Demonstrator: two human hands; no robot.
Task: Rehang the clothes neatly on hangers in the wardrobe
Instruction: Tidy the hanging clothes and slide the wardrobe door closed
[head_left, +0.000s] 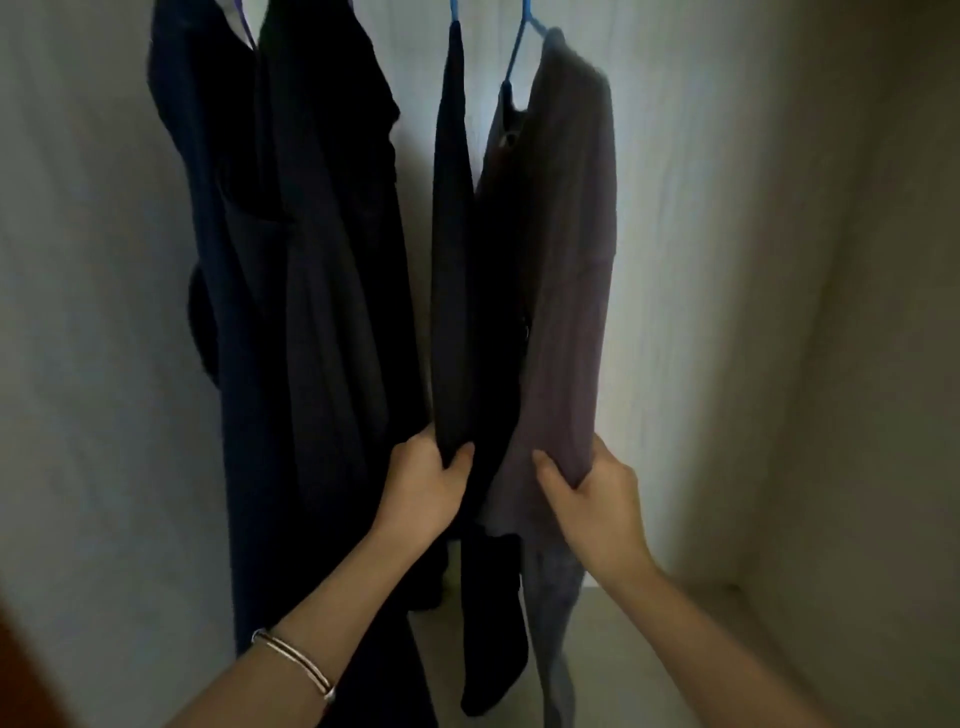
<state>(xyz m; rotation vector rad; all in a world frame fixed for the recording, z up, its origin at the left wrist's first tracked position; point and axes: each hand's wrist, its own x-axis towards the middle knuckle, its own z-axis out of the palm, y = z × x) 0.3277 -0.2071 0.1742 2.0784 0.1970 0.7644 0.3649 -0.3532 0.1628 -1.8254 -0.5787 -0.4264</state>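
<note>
Fabric, soft and limp, is gripped low down: a narrow black garment (453, 260) between thumb and curled fingers of the left hand (426, 483), a matte grey-purple garment (569, 270) likewise by the right hand (597, 493). Both are hung from thin blue hangers (517, 54) in the pale wardrobe (779, 260), beside two long dark garments (291, 260).

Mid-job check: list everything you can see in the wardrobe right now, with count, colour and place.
navy fabric garment: one, dark navy, hanging far left
charcoal fabric garment: one, near-black, hanging left of centre
narrow black garment: one, black, centre, on a blue hanger
grey-mauve fabric garment: one, grey-mauve, right of centre, on a blue hanger
blue plastic hangers: two plainly seen, blue, top centre
pale wardrobe walls: off-white, all round
thin metal bracelet: one, silver, left wrist
left hand: one, grips the black garment's lower edge
right hand: one, grips the grey-mauve garment's lower edge
</note>
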